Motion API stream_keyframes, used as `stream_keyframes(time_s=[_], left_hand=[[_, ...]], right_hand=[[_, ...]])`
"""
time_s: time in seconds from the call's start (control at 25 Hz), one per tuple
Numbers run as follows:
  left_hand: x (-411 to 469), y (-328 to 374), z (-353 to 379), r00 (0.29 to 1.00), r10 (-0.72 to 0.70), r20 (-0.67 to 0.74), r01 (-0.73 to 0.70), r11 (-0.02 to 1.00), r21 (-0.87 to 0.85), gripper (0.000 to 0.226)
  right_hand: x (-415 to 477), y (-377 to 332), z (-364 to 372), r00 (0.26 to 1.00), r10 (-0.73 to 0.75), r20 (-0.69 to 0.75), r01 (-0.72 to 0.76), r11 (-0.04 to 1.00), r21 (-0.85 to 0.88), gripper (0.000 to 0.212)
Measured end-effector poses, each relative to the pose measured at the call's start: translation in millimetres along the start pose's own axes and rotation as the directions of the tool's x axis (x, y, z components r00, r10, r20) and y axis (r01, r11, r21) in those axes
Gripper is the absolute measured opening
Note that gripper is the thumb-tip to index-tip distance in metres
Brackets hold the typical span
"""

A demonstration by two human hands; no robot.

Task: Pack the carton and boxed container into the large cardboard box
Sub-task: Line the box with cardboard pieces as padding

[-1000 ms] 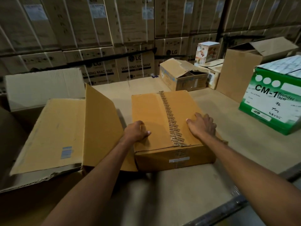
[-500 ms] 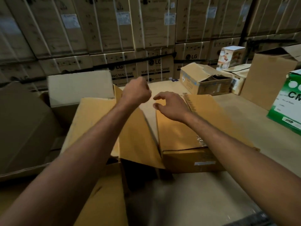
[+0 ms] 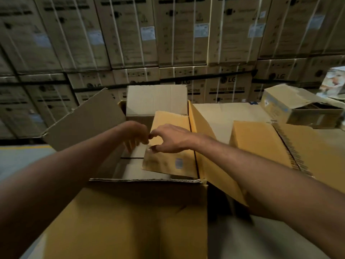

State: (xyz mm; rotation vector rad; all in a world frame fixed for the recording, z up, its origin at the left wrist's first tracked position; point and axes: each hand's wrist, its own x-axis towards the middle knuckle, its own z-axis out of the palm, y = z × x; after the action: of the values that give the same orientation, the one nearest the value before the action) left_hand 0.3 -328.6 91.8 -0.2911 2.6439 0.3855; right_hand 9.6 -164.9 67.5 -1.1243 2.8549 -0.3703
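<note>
The large cardboard box (image 3: 130,221) stands open right in front of me, flaps spread left (image 3: 84,120) and far (image 3: 156,100). A yellow cardboard panel with a blue label (image 3: 168,157) lies tilted over the right half of its opening. My right hand (image 3: 171,137) hovers over that panel, thumb and forefinger curved at its left edge. My left hand (image 3: 134,135), blurred, reaches down into the opening beside it with fingers extended. The taped brown carton (image 3: 270,146) rests on the table to the right, untouched. A printed white boxed container (image 3: 334,81) stands at the far right.
A small open cardboard box (image 3: 302,111) sits at the back right of the table (image 3: 233,113). Strapped appliance cartons (image 3: 168,34) form a wall behind. Grey floor (image 3: 18,156) shows at the left.
Both hands left the taped carton and swung left to the large box. My view shifted left, so the open box now fills the centre and the carton sits at the right.
</note>
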Motion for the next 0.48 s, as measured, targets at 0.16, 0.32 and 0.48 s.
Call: stream_keyframes(time_s=[0.16,0.32,0.48], left_hand=[[-3.4,-20.0,21.9,0.995,0.019,0.1,-0.012,0.997,-0.078,0.04],[-2.4,-33.1,32.8,0.982,0.027,0.185,0.025,0.962,-0.271,0.027],[-27.9,-19.2,13.4,0.981,0.164,0.106,-0.099,0.885,-0.454,0.015]], right_hand=[[29.0,-17.4,22.4,0.997,0.014,0.071,-0.014,1.0,-0.002,0.042],[37.4,-9.2,34.0,0.981,0.066,0.181,-0.052,0.995,-0.082,0.051],[19.7,-0.5,4.5,0.989,0.088,0.116,-0.096,0.993,0.067,0.04]])
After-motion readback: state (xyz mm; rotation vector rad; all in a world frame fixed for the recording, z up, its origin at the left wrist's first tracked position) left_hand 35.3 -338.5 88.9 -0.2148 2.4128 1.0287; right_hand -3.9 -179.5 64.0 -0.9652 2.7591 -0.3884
